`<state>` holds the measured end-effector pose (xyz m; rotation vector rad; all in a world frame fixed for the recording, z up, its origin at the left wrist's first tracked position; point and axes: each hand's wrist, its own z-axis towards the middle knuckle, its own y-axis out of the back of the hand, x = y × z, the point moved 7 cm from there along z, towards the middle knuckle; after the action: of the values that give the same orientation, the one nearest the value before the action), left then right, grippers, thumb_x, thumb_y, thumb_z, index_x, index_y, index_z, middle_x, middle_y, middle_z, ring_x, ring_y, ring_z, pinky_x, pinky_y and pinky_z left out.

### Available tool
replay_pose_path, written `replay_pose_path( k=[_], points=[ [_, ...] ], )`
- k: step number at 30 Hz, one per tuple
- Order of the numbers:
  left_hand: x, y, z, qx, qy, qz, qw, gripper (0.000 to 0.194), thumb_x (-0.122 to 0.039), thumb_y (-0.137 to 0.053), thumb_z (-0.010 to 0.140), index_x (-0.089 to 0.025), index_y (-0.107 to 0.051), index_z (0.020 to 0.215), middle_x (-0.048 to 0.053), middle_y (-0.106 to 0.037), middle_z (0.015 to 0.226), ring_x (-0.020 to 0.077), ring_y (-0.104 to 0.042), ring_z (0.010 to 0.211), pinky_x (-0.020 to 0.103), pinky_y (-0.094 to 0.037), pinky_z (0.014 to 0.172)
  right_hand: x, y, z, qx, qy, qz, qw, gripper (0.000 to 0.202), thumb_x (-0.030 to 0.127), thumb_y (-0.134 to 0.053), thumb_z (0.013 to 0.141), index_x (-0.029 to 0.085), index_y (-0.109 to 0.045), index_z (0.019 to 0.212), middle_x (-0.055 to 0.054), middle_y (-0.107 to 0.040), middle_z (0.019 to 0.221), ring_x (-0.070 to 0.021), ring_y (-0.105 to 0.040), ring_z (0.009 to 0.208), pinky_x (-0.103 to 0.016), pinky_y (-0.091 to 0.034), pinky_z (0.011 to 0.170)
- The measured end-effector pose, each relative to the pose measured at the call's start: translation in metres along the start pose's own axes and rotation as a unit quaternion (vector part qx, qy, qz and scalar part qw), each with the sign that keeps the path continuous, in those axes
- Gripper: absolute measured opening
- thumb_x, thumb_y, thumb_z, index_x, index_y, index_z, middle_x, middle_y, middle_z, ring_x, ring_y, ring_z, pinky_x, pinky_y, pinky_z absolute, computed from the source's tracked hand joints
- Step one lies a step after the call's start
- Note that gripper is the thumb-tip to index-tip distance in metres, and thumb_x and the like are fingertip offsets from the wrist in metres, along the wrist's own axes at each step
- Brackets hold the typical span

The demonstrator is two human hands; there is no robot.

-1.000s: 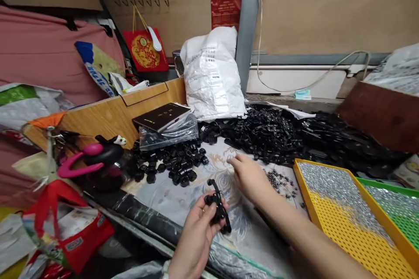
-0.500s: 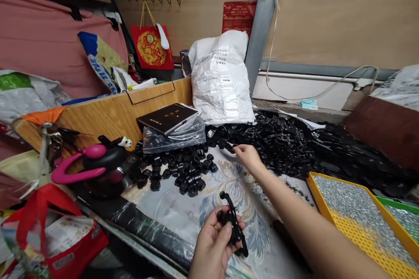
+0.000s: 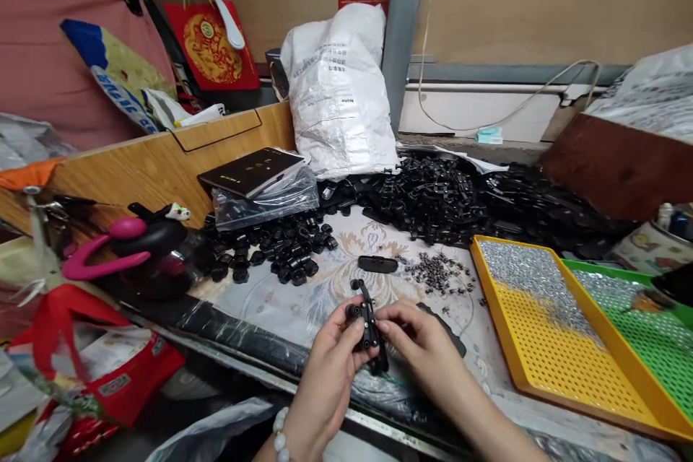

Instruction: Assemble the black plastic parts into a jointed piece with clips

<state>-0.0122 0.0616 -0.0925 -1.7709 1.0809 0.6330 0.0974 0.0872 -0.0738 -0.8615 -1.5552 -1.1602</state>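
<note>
Near the front edge of the table, my left hand (image 3: 338, 346) is closed around a black plastic assembly (image 3: 367, 321) with a long arm and round knobs, held tilted. My right hand (image 3: 414, 332) is closed in a pinch at the assembly's right side; its fingertips touch it and hide whatever lies between them. Just beyond the hands, a black oblong piece (image 3: 377, 263) rests on the patterned cover (image 3: 325, 296). A dark flat item (image 3: 447, 328) is partly hidden behind my right hand. Small dark metal bits (image 3: 438, 273) lie scattered beyond it.
Black ring-shaped parts (image 3: 295, 249) are heaped at left, near a black-and-pink pot (image 3: 154, 253). A large heap of black parts (image 3: 433, 191) spreads at the back beside a white sack (image 3: 341, 101). Yellow (image 3: 563, 346) and green (image 3: 644, 346) trays holding silvery pieces stand at right.
My right hand has come back from the far black parts to the assembly in my left hand. The view has shifted, and the oblong piece on the cover now shows.
</note>
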Motion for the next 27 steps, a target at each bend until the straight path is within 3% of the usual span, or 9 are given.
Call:
replay_pose_path(
  k=[4, 7, 10, 14, 16, 19, 23, 25, 27],
  points=[
    [0.005, -0.013, 0.0, 0.026, 0.016, 0.017, 0.999, 0.033, -0.027, -0.055, 0.079, -0.019, -0.048, 0.111, 0.008, -0.051, 0.114, 0.0156, -0.05, 0.097, 0.023, -0.047, 0.072, -0.006, 0.02, -0.009, -0.077, 0.014, 0.021, 0.997, 0.023, 0.032, -0.046, 0.082, 0.014, -0.06, 0.083, -0.003, -0.054, 0.084, -0.011, -0.051, 0.08, -0.02, -0.039, 0.073],
    [-0.001, -0.015, 0.003, 0.028, 0.007, 0.027, 0.999, 0.034, -0.028, -0.056, 0.078, -0.017, -0.047, 0.11, 0.008, -0.056, 0.099, 0.0161, -0.054, 0.091, 0.023, -0.046, 0.069, -0.004, 0.058, -0.016, -0.148, 0.034, -0.098, 0.983, 0.02, 0.029, -0.044, 0.085, 0.016, -0.059, 0.086, -0.003, -0.052, 0.089, -0.0112, -0.049, 0.084, -0.021, -0.037, 0.076],
    [-0.006, -0.013, 0.008, 0.008, 0.0, 0.023, 1.0, 0.035, -0.028, -0.058, 0.077, -0.017, -0.048, 0.108, 0.007, -0.056, 0.096, 0.0168, -0.055, 0.091, 0.021, -0.046, 0.066, -0.006, 0.079, -0.005, -0.14, -0.015, -0.256, 0.956, 0.018, 0.025, -0.043, 0.086, 0.017, -0.059, 0.089, -0.003, -0.052, 0.093, -0.0117, -0.048, 0.087, -0.022, -0.037, 0.078],
    [-0.006, -0.014, 0.009, 0.004, -0.011, -0.005, 1.0, 0.032, -0.027, -0.055, 0.079, -0.015, -0.047, 0.107, 0.009, -0.055, 0.104, 0.0173, -0.055, 0.096, 0.022, -0.045, 0.072, 0.001, 0.064, 0.044, -0.073, -0.029, -0.451, 0.889, 0.024, 0.022, -0.045, 0.085, 0.016, -0.058, 0.104, -0.008, -0.05, 0.104, -0.0199, -0.044, 0.099, -0.029, -0.036, 0.085],
    [-0.006, -0.013, 0.006, 0.001, -0.012, -0.014, 1.0, 0.031, -0.027, -0.055, 0.079, -0.015, -0.047, 0.106, 0.009, -0.056, 0.104, 0.0172, -0.055, 0.096, 0.023, -0.045, 0.074, 0.006, 0.048, 0.069, -0.038, -0.005, -0.481, 0.876, 0.025, 0.018, -0.047, 0.081, 0.013, -0.058, 0.104, -0.012, -0.05, 0.105, -0.0246, -0.042, 0.101, -0.034, -0.035, 0.083],
    [-0.008, -0.004, -0.002, -0.014, -0.005, -0.018, 1.0, 0.031, -0.026, -0.054, 0.08, -0.015, -0.047, 0.107, 0.008, -0.056, 0.104, 0.0165, -0.055, 0.096, 0.022, -0.045, 0.074, 0.01, 0.025, 0.084, 0.031, 0.057, -0.485, 0.872, 0.023, 0.01, -0.042, 0.081, 0.011, -0.06, 0.094, -0.012, -0.053, 0.098, -0.0227, -0.043, 0.098, -0.032, -0.034, 0.082],
    [-0.013, 0.011, -0.014, -0.018, 0.006, -0.006, 1.0, 0.028, -0.025, -0.051, 0.082, -0.014, -0.046, 0.108, 0.008, -0.056, 0.103, 0.0152, -0.054, 0.094, 0.021, -0.045, 0.074, 0.006, 0.009, 0.052, 0.121, 0.139, -0.46, 0.869, 0.024, 0.01, -0.041, 0.083, 0.019, -0.06, 0.094, -0.004, -0.055, 0.095, -0.0162, -0.044, 0.091, -0.027, -0.034, 0.081],
    [-0.012, 0.014, -0.017, -0.014, 0.013, -0.004, 1.0, 0.028, -0.024, -0.05, 0.083, -0.014, -0.045, 0.109, 0.009, -0.055, 0.103, 0.0147, -0.054, 0.093, 0.022, -0.044, 0.077, 0.007, 0.014, 0.027, 0.106, 0.165, -0.397, 0.897, 0.026, 0.011, -0.04, 0.085, 0.021, -0.058, 0.101, -0.003, -0.053, 0.103, -0.0148, -0.043, 0.094, -0.027, -0.033, 0.083],
    [-0.007, 0.013, -0.018, -0.008, 0.024, -0.002, 1.0, 0.03, -0.024, -0.05, 0.083, -0.014, -0.044, 0.111, 0.009, -0.055, 0.104, 0.0148, -0.054, 0.093, 0.023, -0.044, 0.077, 0.011, 0.027, 0.005, 0.045, 0.157, -0.289, 0.943, 0.024, 0.013, -0.04, 0.086, 0.018, -0.057, 0.102, -0.004, -0.053, 0.104, -0.0129, -0.044, 0.095, -0.025, -0.034, 0.085]
  ],
)
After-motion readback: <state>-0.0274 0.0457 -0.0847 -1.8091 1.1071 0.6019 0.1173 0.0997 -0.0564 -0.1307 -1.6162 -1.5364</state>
